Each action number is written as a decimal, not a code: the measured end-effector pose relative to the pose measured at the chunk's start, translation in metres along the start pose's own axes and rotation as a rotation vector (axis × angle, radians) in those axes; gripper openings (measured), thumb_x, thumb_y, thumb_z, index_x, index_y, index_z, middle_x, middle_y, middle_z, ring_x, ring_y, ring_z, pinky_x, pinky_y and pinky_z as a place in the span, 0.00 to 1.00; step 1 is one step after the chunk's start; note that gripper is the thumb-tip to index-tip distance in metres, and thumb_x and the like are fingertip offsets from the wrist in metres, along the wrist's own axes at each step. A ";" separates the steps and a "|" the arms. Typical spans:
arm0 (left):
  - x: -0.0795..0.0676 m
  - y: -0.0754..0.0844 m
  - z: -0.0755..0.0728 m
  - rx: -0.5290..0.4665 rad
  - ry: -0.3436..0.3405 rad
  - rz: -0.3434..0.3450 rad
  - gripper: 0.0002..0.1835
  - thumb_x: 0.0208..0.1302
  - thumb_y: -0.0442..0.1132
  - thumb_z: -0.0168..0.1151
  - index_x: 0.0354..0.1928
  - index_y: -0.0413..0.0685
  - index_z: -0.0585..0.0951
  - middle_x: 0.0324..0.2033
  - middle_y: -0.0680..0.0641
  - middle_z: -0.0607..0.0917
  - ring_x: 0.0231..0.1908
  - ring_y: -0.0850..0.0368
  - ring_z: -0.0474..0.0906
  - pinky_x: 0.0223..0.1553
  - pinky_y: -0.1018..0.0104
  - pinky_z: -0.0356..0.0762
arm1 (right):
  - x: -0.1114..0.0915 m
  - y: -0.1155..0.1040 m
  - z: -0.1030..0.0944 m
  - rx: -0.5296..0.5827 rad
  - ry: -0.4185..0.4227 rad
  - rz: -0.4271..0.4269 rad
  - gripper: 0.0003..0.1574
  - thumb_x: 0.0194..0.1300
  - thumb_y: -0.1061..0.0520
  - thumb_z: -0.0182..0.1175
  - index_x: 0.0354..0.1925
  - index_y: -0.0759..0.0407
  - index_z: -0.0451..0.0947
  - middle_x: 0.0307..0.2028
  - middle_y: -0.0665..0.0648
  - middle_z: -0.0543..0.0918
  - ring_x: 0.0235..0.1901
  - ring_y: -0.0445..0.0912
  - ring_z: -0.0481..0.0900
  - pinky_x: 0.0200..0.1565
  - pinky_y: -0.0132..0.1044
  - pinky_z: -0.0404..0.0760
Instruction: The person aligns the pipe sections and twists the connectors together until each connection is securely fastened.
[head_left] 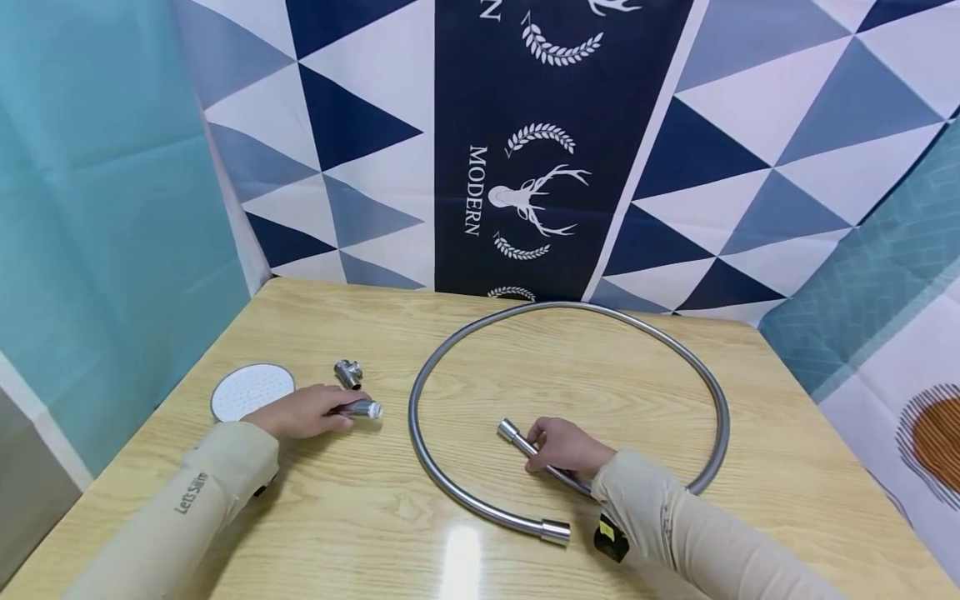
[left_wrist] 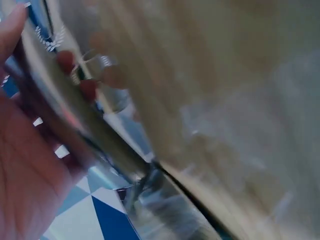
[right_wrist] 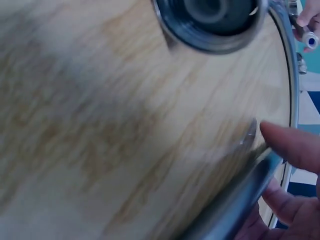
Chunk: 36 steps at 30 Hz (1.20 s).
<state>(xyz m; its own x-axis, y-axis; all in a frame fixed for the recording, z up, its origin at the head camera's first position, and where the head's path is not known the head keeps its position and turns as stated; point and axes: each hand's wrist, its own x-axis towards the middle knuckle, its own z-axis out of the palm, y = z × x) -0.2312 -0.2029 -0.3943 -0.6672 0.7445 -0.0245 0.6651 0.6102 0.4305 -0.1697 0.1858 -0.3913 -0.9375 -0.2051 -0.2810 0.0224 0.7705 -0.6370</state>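
A round white-faced shower head [head_left: 252, 392] is at the left of the table. My left hand [head_left: 306, 410] grips its handle, whose white threaded end [head_left: 374, 410] sticks out past the fingers. In the left wrist view the silver handle [left_wrist: 95, 125] runs past the palm, with fingertips showing at its far side. My right hand [head_left: 567, 446] holds a silver shower hose [head_left: 420, 392] close behind one metal end fitting [head_left: 507, 429]. The hose's other end fitting [head_left: 555, 532] lies on the table in front. In the right wrist view fingers [right_wrist: 292, 147] bend about the hose.
A small chrome tee-shaped fitting [head_left: 348, 373] lies just beyond my left hand. The hose forms a wide loop over the middle and right of the wooden table [head_left: 360, 533]. Patterned cloth [head_left: 525, 167] hangs behind the table.
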 end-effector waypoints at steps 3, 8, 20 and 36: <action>-0.001 0.002 0.002 -0.043 0.034 -0.011 0.24 0.72 0.39 0.53 0.65 0.33 0.67 0.54 0.33 0.77 0.54 0.38 0.74 0.53 0.45 0.70 | 0.002 0.000 0.001 -0.028 0.021 0.014 0.17 0.48 0.67 0.70 0.36 0.63 0.73 0.28 0.54 0.75 0.28 0.46 0.69 0.32 0.37 0.69; -0.005 0.007 0.001 -0.026 0.055 -0.066 0.26 0.72 0.41 0.52 0.67 0.37 0.66 0.53 0.32 0.77 0.53 0.37 0.75 0.52 0.44 0.71 | 0.003 -0.002 0.002 -0.098 0.029 -0.004 0.12 0.52 0.66 0.67 0.33 0.62 0.72 0.27 0.53 0.75 0.29 0.45 0.70 0.33 0.37 0.70; -0.010 0.015 -0.005 0.260 0.333 0.021 0.26 0.67 0.51 0.56 0.64 0.49 0.73 0.43 0.42 0.85 0.38 0.49 0.83 0.38 0.53 0.79 | 0.002 -0.007 0.005 -0.016 0.114 -0.030 0.13 0.55 0.70 0.63 0.38 0.66 0.71 0.28 0.56 0.75 0.24 0.45 0.71 0.28 0.36 0.71; 0.003 0.043 -0.023 0.660 0.601 0.366 0.33 0.72 0.63 0.29 0.50 0.56 0.83 0.13 0.52 0.70 0.11 0.65 0.54 0.12 0.72 0.57 | -0.007 -0.010 -0.005 0.436 0.022 -0.107 0.27 0.74 0.53 0.50 0.63 0.68 0.67 0.17 0.55 0.73 0.16 0.42 0.68 0.20 0.34 0.68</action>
<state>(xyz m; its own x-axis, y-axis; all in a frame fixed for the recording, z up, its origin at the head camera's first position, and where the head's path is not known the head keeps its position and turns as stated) -0.2124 -0.1812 -0.3549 -0.3194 0.7680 0.5551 0.7983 0.5337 -0.2790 -0.1656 0.1827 -0.3793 -0.9497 -0.2527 -0.1847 0.0647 0.4188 -0.9058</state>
